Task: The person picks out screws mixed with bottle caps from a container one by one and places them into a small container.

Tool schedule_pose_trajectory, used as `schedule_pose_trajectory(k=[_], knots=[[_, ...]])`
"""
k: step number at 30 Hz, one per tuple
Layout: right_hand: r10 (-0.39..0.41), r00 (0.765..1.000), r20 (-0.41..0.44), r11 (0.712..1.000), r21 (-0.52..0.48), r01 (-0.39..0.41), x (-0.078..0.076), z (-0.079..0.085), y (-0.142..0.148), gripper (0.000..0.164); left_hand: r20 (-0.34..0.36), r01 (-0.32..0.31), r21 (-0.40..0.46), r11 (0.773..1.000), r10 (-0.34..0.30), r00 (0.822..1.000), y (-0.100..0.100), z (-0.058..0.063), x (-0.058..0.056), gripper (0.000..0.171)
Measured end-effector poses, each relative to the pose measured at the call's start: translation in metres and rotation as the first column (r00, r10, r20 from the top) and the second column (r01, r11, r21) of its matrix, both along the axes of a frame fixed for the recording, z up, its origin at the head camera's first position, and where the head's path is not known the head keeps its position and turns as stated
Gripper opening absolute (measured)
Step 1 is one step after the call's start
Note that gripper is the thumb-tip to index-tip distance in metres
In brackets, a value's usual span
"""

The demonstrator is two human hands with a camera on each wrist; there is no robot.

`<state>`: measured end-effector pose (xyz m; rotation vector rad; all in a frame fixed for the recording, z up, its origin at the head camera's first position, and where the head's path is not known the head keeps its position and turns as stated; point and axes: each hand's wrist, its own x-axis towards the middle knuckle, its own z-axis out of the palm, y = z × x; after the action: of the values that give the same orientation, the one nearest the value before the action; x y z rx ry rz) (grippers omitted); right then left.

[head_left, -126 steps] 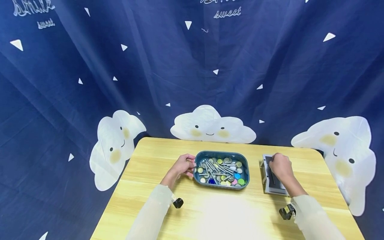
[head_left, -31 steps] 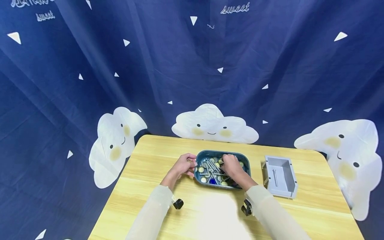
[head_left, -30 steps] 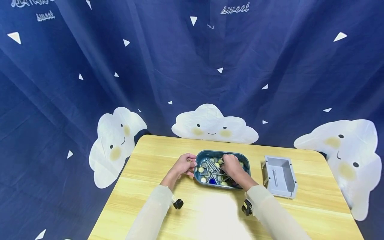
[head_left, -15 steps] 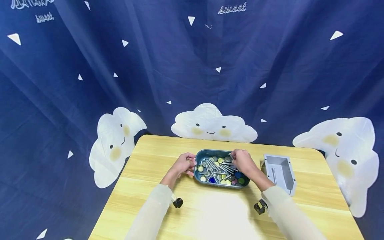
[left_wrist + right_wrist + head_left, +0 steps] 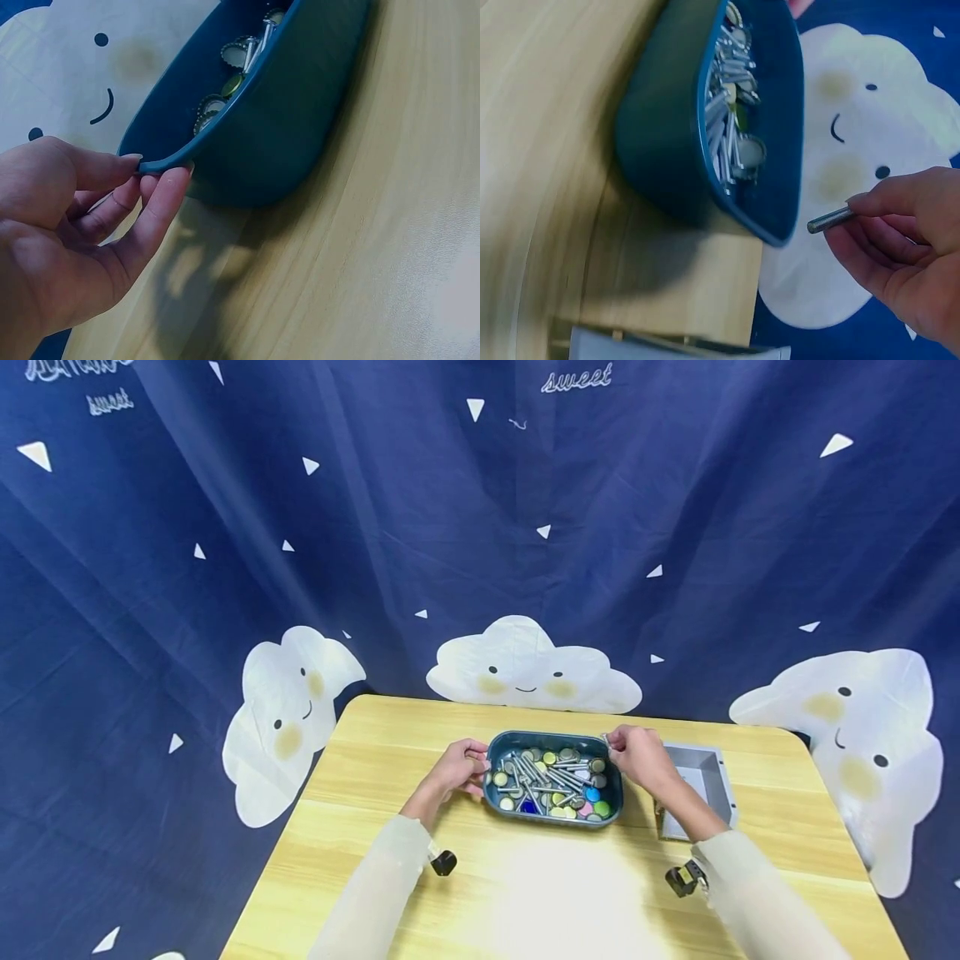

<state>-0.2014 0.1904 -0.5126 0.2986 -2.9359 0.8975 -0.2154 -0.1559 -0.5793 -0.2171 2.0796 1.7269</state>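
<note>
A dark teal tub [image 5: 517, 817] stands on the table, holding a jumble of metal bolts [image 5: 540, 790] and bottle caps [image 5: 592, 794] in several colours. My left hand [image 5: 456, 767] pinches the tub's left rim; the left wrist view shows the thumb inside and fingers outside. Just past the right rim, my right hand [image 5: 641, 756] is raised. Between its thumb and fingers a silver bolt [image 5: 831, 220] is pinched, apart from the tub; its far end is hidden in the hand. A grey bin [image 5: 718, 781] sits to the right, partly covered by my right forearm.
The light wooden table [image 5: 390, 735] carries the tub and bin near its back edge. Behind it hangs a dark blue curtain [image 5: 420, 527] with white clouds. A bright glare lies on the tabletop in front of the tub.
My right hand has risen out of the tub with a bolt and moved right, past the rim towards the grey bin. The left hand stays on the left rim.
</note>
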Motion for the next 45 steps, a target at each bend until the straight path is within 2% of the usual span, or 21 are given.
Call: schedule_pose_trajectory(k=[6, 13, 20, 26, 34, 37, 41, 45], knots=[[-0.072, 0.997, 0.029, 0.997, -0.019, 0.072, 0.006, 0.007, 0.022, 0.016, -0.002, 0.005, -0.006, 1.0, -0.005, 1.0, -0.001, 0.0, -0.001, 0.041], [-0.165, 0.985, -0.043, 0.986, -0.033, 0.164, 0.014, 0.008, 0.05, 0.016, -0.007, 0.004, -0.009, 1.0, -0.004, 1.0, 0.0, 0.001, 0.0, 0.042], [-0.249, 0.968, -0.014, 0.968, -0.03, 0.249, 0.019, -0.007, 0.072, 0.021, -0.009, -0.009, -0.004, 1.0, 0.009, 1.0, -0.001, -0.001, 0.001, 0.044], [-0.269, 0.962, 0.044, 0.963, 0.05, 0.266, 0.02, -0.027, 0.088, 0.016, -0.011, -0.012, -0.004, 1.0, 0.012, 1.0, 0.001, 0.0, 0.003, 0.043], [-0.293, 0.951, 0.098, 0.955, 0.069, 0.287, 0.017, -0.056, 0.094, 0.012, -0.012, -0.015, 0.007, 1.0, 0.015, 1.0, 0.002, 0.001, 0.003, 0.043], [-0.29, 0.948, 0.127, 0.956, 0.092, 0.28, 0.018, -0.06, 0.094, 0.012, -0.01, -0.018, 0.008, 1.0, 0.018, 1.0, 0.002, 0.001, 0.003, 0.043], [-0.29, 0.941, 0.174, 0.955, 0.123, 0.271, 0.019, -0.064, 0.095, 0.02, -0.01, -0.02, 0.005, 1.0, 0.02, 1.0, 0.002, 0.001, 0.004, 0.042], [-0.294, 0.929, 0.224, 0.953, 0.144, 0.267, 0.021, -0.065, 0.095, 0.016, -0.009, -0.021, -0.003, 1.0, 0.021, 1.0, 0.002, 0.001, 0.003, 0.043]])
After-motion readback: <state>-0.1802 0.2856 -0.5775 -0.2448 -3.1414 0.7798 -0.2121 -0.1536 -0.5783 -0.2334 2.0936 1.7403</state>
